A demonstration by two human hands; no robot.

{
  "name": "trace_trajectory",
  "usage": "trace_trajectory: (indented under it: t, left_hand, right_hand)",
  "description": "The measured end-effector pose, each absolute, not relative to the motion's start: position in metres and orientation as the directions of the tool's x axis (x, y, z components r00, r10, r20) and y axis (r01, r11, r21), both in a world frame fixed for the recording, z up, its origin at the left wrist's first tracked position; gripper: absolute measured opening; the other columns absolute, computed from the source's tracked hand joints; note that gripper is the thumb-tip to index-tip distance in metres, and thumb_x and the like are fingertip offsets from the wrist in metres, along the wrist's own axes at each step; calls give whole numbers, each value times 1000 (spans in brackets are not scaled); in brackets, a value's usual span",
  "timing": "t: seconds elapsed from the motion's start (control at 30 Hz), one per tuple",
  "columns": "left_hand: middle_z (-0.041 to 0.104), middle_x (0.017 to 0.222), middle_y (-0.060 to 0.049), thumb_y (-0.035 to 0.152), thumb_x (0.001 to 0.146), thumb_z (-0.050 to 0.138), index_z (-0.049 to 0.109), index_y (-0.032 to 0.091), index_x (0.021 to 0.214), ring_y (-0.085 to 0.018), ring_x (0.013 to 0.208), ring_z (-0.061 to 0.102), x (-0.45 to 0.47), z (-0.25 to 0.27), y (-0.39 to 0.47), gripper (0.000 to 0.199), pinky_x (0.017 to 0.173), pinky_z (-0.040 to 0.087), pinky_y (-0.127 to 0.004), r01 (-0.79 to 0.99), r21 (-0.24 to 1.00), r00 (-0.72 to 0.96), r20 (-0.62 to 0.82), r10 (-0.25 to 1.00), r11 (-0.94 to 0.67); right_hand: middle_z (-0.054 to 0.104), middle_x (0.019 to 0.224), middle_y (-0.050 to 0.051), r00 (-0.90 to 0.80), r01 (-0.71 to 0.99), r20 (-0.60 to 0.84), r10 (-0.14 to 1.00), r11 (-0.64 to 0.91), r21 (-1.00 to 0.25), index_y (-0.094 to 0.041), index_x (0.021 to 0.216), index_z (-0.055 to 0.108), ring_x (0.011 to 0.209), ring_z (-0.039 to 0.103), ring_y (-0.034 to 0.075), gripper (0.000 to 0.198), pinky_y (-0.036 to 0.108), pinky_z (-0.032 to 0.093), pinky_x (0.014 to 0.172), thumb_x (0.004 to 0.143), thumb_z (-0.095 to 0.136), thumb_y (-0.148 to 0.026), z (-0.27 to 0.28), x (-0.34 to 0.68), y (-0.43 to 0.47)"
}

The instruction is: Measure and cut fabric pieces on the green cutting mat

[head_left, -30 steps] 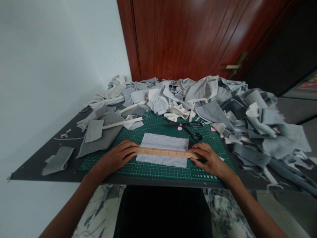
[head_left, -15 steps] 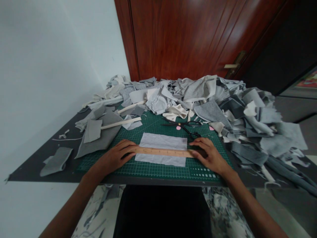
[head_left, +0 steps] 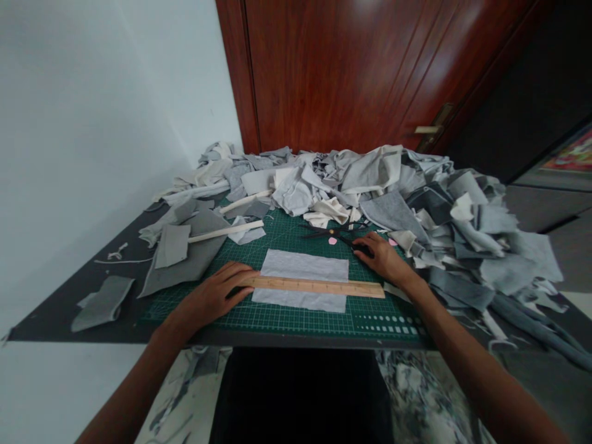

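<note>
A light grey fabric piece lies flat on the green cutting mat. Across its middle runs a wooden ruler. My left hand grips the ruler's left end, fingers on the far edge and thumb on the near one. The ruler's right end is bare. Beyond the fabric's upper right corner, black scissors rest on the mat with their blades apart. My right hand is closed on the scissors' near handle loop, partly hiding it. A small pink piece sits beside the scissors.
Heaped grey and white fabric scraps line the table's back, continuing down its right side. Grey pieces and a pale strip lie on the left. A folded grey scrap is near the left front edge. Behind stands a wooden door.
My right hand has left the ruler's right end and moved up and slightly left to the scissors' handle. My left hand and the ruler stay in place.
</note>
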State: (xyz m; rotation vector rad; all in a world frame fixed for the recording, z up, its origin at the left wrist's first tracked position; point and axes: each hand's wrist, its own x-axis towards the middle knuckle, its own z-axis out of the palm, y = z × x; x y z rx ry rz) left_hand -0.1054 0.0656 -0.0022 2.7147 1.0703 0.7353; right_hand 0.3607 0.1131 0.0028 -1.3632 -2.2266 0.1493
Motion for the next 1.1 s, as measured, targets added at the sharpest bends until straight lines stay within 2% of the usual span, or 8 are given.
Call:
trace_trajectory:
  t: [0.17,0.27,0.43,0.57,0.7,0.8,0.93,1.1]
  left_hand:
    - [68,121,-7,31,106,50,67,23,126,-22,115,62,-101,5,58,28,107,52,-40,614,229,642,411,647,-755]
    - [69,119,-8,23,106,46,67,22,127,-24,116,62,-72,6,32,30,107,50,-43,681,173,565,495,660,-712]
    - [66,131,-14,23,104,46,57,18,142,-30,127,57,6,-8,-13,40,108,50,-48,717,234,487,505,712,-657]
    - [63,138,-15,21,103,47,52,16,147,-32,132,55,37,-15,-14,44,109,50,-50,734,255,460,496,737,-630]
    - [62,139,-15,22,103,47,53,14,144,-32,130,56,39,-13,-6,42,109,51,-50,748,247,457,481,748,-616]
    - [62,141,-13,22,103,46,54,14,143,-31,132,55,39,-11,-6,41,111,50,-50,770,221,468,443,765,-599]
    - [62,142,-14,23,104,44,54,9,143,-31,134,54,40,-9,-6,43,113,48,-49,781,179,494,411,766,-599]
    - [62,143,-15,27,103,47,51,7,145,-32,134,53,39,-8,-7,46,114,47,-49,773,165,515,401,757,-613]
  right_hand:
    - [68,110,11,-382,827,387,839,498,-263,-19,118,71,97,68,25,26,40,56,91,103,54,-33,16,329,115]
    - [69,111,12,-326,873,391,861,433,-225,-19,115,72,96,69,25,30,37,56,87,105,50,-37,20,302,117]
    - [71,112,15,-229,948,294,928,281,-147,-16,111,72,94,71,26,28,36,56,81,105,50,-32,20,275,125]
    - [70,116,16,-207,956,255,944,251,-154,-15,113,70,100,71,27,25,35,55,85,105,51,-29,21,271,128]
    - [70,116,15,-194,959,253,948,238,-155,-16,109,70,99,71,25,25,33,53,83,105,50,-29,20,270,126]
    - [70,114,13,-168,958,272,947,223,-183,-15,107,70,97,71,23,22,31,51,83,103,52,-28,18,271,128]
    - [73,105,10,-173,918,297,939,263,-296,-14,100,71,96,69,22,13,29,49,86,96,64,-25,14,277,135]
    - [75,87,4,-231,812,279,932,342,-472,-16,86,71,74,67,16,3,25,47,72,88,73,-19,13,285,140]
